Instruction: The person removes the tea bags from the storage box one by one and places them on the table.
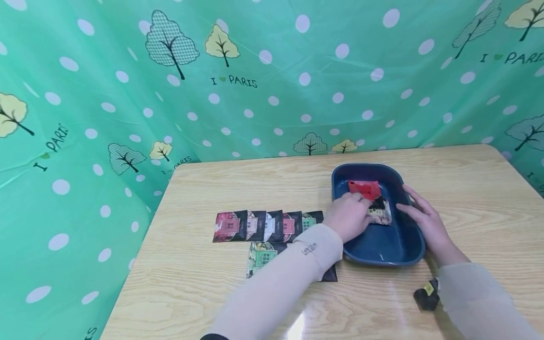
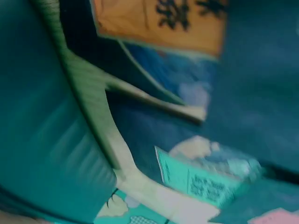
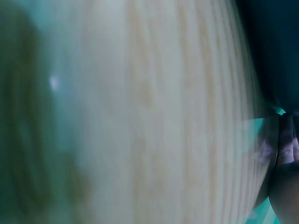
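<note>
A dark blue plastic basin (image 1: 374,257) stands on the table with sachets lying in it. One is a red sachet (image 1: 364,190); below it lies a black sachet with a food photo (image 1: 381,213). My left hand (image 1: 349,217) reaches over the basin's left rim, its curled fingers gripping the black sachet's left edge. At the right side, my right hand (image 1: 427,224) holds the basin's wall, thumb over the rim and the other fingers along the outside. The right wrist view catches only part of the right hand (image 3: 286,182) beside the basin (image 3: 275,46).
Left of the basin, several dark sachets (image 1: 229,226) overlap in a row. A second row below includes a green-labelled sachet (image 1: 260,257), partly hidden by the left sleeve (image 1: 289,278). A green patterned curtain (image 1: 263,94) hangs behind the wooden table (image 1: 178,283).
</note>
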Demonstrator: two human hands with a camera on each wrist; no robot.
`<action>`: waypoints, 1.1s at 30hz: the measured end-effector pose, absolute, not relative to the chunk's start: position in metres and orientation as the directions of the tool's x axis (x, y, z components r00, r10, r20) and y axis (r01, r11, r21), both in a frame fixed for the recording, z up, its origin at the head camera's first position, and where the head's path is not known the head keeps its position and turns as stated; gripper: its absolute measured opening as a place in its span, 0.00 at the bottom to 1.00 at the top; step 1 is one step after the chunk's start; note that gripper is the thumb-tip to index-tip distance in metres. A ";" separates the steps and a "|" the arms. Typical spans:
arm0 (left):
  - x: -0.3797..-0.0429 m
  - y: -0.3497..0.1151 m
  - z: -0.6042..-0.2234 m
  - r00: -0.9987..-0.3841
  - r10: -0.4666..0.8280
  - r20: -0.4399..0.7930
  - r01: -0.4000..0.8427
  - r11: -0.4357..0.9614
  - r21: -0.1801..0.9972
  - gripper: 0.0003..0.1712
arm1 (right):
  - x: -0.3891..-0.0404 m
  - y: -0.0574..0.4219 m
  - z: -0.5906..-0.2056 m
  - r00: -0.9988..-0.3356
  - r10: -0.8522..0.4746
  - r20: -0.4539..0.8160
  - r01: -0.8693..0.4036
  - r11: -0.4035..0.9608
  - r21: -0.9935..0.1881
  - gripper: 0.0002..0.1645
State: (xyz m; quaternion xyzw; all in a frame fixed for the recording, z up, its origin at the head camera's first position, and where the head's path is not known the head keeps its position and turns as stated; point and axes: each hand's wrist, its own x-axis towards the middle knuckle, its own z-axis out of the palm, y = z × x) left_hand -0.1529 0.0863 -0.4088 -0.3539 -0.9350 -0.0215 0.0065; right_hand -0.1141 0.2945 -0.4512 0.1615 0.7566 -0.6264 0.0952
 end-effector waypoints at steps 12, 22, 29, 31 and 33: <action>-0.150 0.102 -0.421 -0.775 0.612 -0.161 0.632 0.754 -0.178 0.42 | -0.115 0.296 -0.453 -0.933 0.136 -0.333 0.354 0.182 -0.917 0.42; -0.149 0.102 -0.418 -0.766 0.608 -0.208 0.643 0.728 -0.239 0.37 | -0.116 0.296 -0.452 -0.928 0.132 -0.348 0.368 0.179 -0.912 0.42; -0.150 0.103 -0.423 -0.750 0.630 -0.203 0.662 0.713 -0.233 0.33 | -0.115 0.297 -0.453 -0.929 0.129 -0.347 0.365 0.159 -0.918 0.41; -0.150 0.102 -0.423 -0.747 0.635 -0.196 0.665 0.712 -0.225 0.30 | -0.115 0.297 -0.452 -0.928 0.124 -0.350 0.366 0.149 -0.919 0.40; -0.150 0.102 -0.422 -0.744 0.643 -0.181 0.668 0.713 -0.215 0.28 | -0.116 0.297 -0.452 -0.928 0.125 -0.350 0.366 0.147 -0.919 0.40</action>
